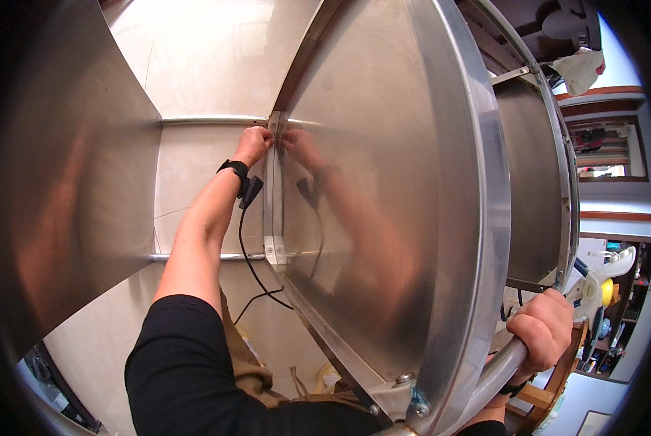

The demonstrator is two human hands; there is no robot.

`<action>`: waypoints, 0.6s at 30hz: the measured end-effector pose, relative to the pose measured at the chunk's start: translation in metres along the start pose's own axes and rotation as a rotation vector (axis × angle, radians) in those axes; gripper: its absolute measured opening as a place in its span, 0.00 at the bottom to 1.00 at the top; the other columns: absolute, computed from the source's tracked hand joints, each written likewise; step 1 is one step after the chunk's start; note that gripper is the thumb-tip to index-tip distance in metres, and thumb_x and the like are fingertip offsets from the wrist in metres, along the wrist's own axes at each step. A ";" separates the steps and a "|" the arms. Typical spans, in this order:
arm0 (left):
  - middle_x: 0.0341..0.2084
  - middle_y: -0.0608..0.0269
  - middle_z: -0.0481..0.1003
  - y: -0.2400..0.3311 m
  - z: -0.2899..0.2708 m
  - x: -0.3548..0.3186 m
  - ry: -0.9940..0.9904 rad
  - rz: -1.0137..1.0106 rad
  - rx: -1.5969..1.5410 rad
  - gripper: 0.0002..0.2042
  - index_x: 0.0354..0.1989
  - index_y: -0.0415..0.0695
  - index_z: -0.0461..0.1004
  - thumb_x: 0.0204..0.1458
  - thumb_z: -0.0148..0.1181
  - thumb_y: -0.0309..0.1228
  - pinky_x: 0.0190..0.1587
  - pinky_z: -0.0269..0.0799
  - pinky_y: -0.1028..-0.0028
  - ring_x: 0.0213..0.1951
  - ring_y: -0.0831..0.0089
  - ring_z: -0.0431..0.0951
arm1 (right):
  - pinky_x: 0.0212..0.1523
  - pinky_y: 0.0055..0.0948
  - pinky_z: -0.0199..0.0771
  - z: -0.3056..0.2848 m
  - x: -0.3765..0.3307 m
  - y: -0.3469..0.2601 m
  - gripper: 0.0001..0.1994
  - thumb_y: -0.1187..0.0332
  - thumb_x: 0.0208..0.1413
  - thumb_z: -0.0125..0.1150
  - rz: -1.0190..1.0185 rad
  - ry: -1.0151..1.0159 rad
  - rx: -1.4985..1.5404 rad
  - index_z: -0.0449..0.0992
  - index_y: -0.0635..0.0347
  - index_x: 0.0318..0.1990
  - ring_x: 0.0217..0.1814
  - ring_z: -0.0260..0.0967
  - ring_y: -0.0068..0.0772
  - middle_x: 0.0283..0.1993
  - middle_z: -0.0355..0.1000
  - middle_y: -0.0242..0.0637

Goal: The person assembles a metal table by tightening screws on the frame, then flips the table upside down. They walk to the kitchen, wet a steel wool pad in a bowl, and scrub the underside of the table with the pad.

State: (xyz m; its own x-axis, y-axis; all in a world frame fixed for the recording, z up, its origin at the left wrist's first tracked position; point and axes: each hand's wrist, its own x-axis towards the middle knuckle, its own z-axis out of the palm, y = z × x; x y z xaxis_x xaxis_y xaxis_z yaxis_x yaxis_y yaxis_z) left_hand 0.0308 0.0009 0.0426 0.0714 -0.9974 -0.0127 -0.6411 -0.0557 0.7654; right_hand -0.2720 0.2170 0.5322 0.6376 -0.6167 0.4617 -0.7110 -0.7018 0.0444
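Right hand (540, 330) clasping curved tube (495, 376), left hand (253, 144) at narrow metal strip (274, 196).

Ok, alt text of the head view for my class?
A person's left hand is at a metal strip beside a reflective metal panel, while the right hand grips a curved metal tube. A black cable hangs nearby.

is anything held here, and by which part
The right hand grips the curved metal tube at its bend; whether the left hand, at the metal strip, holds anything cannot be told.
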 end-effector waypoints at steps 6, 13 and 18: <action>0.34 0.51 0.79 0.018 -0.008 -0.007 0.203 0.020 -0.015 0.08 0.36 0.42 0.78 0.57 0.58 0.34 0.42 0.74 0.59 0.39 0.53 0.80 | 0.16 0.26 0.49 0.000 -0.003 0.004 0.18 0.51 0.33 0.58 -0.013 -0.019 0.008 0.64 0.57 0.17 0.11 0.54 0.28 0.12 0.55 0.31; 0.32 0.58 0.80 -0.006 -0.019 0.001 0.096 0.291 0.424 0.09 0.33 0.51 0.80 0.58 0.52 0.32 0.42 0.77 0.60 0.40 0.60 0.81 | 0.17 0.26 0.49 -0.002 -0.003 0.003 0.18 0.51 0.35 0.58 -0.001 -0.006 -0.010 0.64 0.56 0.17 0.11 0.53 0.28 0.12 0.55 0.31; 0.31 0.62 0.80 0.007 -0.021 -0.002 0.094 0.305 0.521 0.08 0.31 0.52 0.80 0.57 0.53 0.32 0.39 0.77 0.62 0.38 0.62 0.81 | 0.17 0.26 0.47 -0.002 -0.003 0.004 0.20 0.49 0.35 0.60 0.005 -0.004 -0.013 0.64 0.56 0.17 0.11 0.53 0.28 0.12 0.54 0.30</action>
State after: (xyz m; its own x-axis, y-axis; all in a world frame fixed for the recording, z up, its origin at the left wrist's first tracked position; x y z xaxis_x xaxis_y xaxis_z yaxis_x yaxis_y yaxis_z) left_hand 0.0424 0.0034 0.0617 -0.1221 -0.9649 0.2326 -0.9312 0.1925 0.3096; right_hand -0.2777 0.2167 0.5322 0.6354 -0.6213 0.4585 -0.7176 -0.6944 0.0534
